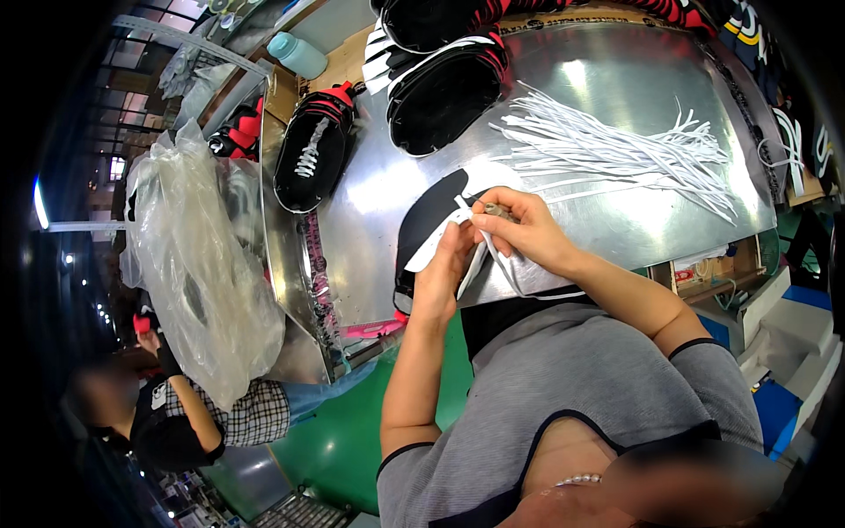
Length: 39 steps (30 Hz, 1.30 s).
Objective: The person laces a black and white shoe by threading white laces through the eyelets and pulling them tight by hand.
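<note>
White flat lace (pixel 503 267) is seen in the head view, its loose lengths hanging just below the fingers of the right hand (pixel 531 231). A stretch of it seems to be pinched between the right thumb and forefinger, though part of that grip is hidden. By the closed fingers of the left hand (pixel 437 275), the white edge of a black-and-white shoe upper (pixel 429 214) is gripped with the thumb on top; how the fingertips underneath are placed cannot be told. The upper is held to the left of the right fingers, over the near part of the metal table (pixel 374 264).

Beyond the right fingers, a pile of white laces (pixel 607 145) is spread. Beyond the left fingers and farther left, a black-and-red shoe (pixel 308 167) is seen, with white lacing across it.

The lace can be judged very light, soft and limp: it would be pulled easily but buckled if pushed, so it is best taken close behind its end. The upper is probably light and flexible, with little chance of breaking; it is best steadied by its firmer lacing edge, near the pinching fingers, where folding is least likely.
</note>
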Motion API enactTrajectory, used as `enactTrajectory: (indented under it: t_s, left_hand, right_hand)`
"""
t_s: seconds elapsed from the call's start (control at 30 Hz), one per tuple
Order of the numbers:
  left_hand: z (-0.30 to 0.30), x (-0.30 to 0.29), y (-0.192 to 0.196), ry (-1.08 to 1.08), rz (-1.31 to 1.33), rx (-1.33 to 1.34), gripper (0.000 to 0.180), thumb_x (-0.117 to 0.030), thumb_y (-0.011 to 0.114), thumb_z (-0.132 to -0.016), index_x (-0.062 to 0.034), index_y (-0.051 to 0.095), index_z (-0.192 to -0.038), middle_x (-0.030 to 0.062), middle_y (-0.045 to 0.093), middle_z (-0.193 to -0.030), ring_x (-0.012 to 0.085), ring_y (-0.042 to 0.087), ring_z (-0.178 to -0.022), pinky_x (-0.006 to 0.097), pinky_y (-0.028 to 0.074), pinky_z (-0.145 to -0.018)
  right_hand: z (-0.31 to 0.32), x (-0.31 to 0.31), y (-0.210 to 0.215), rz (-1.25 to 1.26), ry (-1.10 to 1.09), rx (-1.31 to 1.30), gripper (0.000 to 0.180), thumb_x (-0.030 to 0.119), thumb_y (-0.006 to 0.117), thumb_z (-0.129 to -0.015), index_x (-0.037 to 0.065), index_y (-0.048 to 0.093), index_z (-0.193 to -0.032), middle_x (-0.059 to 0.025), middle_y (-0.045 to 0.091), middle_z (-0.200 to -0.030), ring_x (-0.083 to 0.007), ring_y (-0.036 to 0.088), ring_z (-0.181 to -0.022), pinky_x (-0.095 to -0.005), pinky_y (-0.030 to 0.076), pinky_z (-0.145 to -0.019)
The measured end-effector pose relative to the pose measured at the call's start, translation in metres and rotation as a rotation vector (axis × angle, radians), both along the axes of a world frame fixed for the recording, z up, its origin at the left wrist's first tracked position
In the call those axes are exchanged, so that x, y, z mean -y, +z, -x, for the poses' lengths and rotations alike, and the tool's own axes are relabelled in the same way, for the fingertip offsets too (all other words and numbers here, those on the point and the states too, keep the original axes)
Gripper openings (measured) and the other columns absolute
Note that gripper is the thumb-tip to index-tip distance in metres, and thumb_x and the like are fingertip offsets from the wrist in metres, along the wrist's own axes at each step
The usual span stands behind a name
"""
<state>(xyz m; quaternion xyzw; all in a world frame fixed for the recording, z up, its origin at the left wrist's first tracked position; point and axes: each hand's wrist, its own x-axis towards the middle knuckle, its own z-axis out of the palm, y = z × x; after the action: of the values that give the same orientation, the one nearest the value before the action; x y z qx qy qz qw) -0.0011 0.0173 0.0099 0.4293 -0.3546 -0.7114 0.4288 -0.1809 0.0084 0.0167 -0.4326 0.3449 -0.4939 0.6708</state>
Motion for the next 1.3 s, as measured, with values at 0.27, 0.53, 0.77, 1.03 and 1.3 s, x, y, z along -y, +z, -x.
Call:
enactTrajectory:
  t_s: [0.27,0.53,0.77,1.03,1.3]
  left_hand:
    - [0.001,-0.003,0.002,0.097,0.248,0.08,0.036,-0.026,0.054,-0.105,0.0019,0.061,-0.127,0.0111,0.066,-0.123,0.0198,0.064,-0.108,0.036,0.047,-0.099]
    - [0.0,-0.007,0.003,0.18,0.28,0.22,0.019,-0.013,0.06,-0.1,0.0017,0.069,-0.109,0.0058,0.071,-0.101,0.0134,0.066,-0.091,0.028,0.05,-0.084]
    - [0.002,-0.015,0.003,0.237,0.226,0.246,0.02,-0.014,0.062,-0.1,0.0016,0.069,-0.11,0.0053,0.071,-0.101,0.0126,0.065,-0.091,0.028,0.052,-0.083]
    - [-0.004,-0.021,-0.006,0.202,0.282,0.351,0.023,-0.014,0.061,-0.102,0.0029,0.069,-0.113,0.0051,0.07,-0.105,0.0116,0.065,-0.096,0.026,0.051,-0.086]
    - [0.0,-0.025,-0.019,0.215,0.91,0.925,0.027,-0.012,0.06,-0.097,0.0023,0.066,-0.119,0.0166,0.07,-0.109,0.0285,0.067,-0.104,0.039,0.053,-0.088]
  right_hand:
    - [-0.003,0.002,0.013,-0.063,0.021,-0.282,0.015,0.018,0.067,-0.092,0.003,0.067,-0.09,-0.0008,0.065,-0.07,-0.0046,0.05,-0.054,-0.0223,0.04,-0.05]
    - [-0.008,-0.005,0.012,-0.06,0.056,-0.39,0.018,0.019,0.067,-0.092,0.002,0.067,-0.09,-0.0016,0.067,-0.072,-0.0052,0.055,-0.061,-0.0249,0.044,-0.057]
    - [0.001,-0.014,0.011,0.244,0.018,-0.456,0.014,0.013,0.058,-0.1,0.0,0.059,-0.105,-0.0105,0.069,-0.093,-0.0172,0.067,-0.084,-0.0301,0.052,-0.073]
    - [0.005,-0.007,0.011,0.308,0.018,-0.505,0.011,0.011,0.058,-0.099,0.0,0.06,-0.101,-0.0106,0.071,-0.086,-0.0215,0.068,-0.077,-0.0317,0.052,-0.07]
    - [-0.016,0.001,-0.004,0.46,-0.082,-0.691,0.01,0.008,0.056,-0.096,0.0,0.06,-0.102,-0.0177,0.068,-0.079,-0.0319,0.068,-0.067,-0.0386,0.052,-0.061]
